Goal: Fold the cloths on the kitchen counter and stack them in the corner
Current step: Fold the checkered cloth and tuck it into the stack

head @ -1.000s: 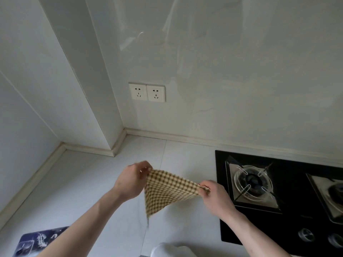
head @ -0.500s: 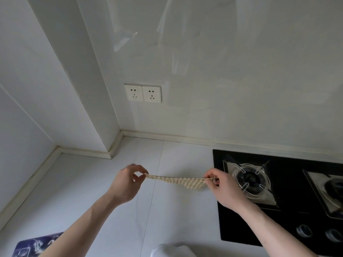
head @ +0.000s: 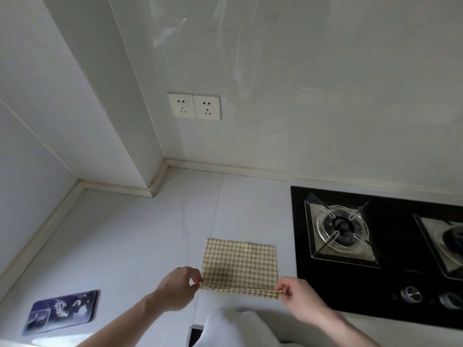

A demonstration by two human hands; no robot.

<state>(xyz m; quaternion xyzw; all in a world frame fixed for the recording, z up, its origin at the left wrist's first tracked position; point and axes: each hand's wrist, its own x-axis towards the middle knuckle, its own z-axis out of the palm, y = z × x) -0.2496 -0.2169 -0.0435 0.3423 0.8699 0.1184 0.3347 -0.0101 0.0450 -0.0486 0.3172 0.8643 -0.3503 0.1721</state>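
Observation:
A yellow-and-white checked cloth (head: 240, 265) lies spread flat on the white counter (head: 130, 246), just left of the hob. My left hand (head: 179, 288) pinches its near left corner. My right hand (head: 297, 298) pinches its near right corner. The near edge is lifted slightly between my hands, while the far part rests on the counter. The counter's corner (head: 82, 186) lies at the back left.
A black gas hob (head: 390, 284) with two burners and knobs fills the right side. A phone with a dark patterned case (head: 61, 313) lies at the near left. Two wall sockets (head: 194, 106) sit above the counter. White fabric (head: 235, 326) shows at the bottom edge.
The cloth hung in the air between my hands, then was pulled taut. Now it lies spread on the counter, and both hands have come lower and nearer, still pinching its corners.

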